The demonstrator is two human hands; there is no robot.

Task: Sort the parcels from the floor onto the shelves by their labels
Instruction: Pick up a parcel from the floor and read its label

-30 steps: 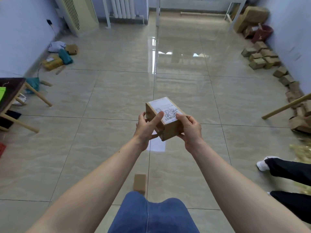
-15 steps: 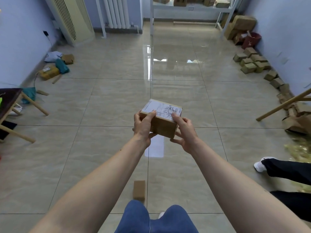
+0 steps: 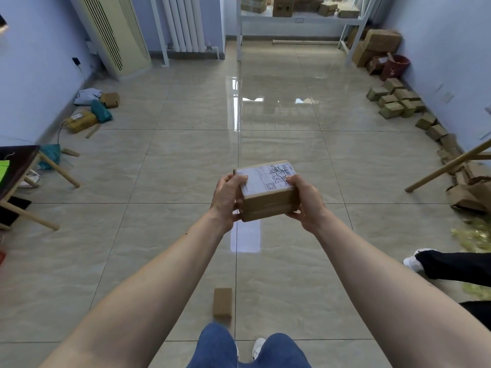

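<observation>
I hold a small brown cardboard parcel (image 3: 268, 200) in front of me at chest height, its white printed label facing up. My left hand (image 3: 227, 199) grips its left side and my right hand (image 3: 305, 201) grips its right side. A white metal shelf (image 3: 300, 18) with several brown boxes stands at the far end of the room. Another small brown parcel (image 3: 222, 302) lies on the tiled floor near my feet. A row of several brown parcels (image 3: 393, 102) lines the right wall.
A dark table with wooden legs (image 3: 18, 179) stands at the left. Bags and parcels (image 3: 87, 112) lie by the left wall. Another person's leg and white shoe (image 3: 438, 264) are at the right, beside a slanted wooden pole (image 3: 449, 166). A tall cream air conditioner (image 3: 114, 33) stands far left.
The parcel has turned in my hands so its long side faces me, label still up. My view has lifted, and the far shelf with its boxes has come into sight.
</observation>
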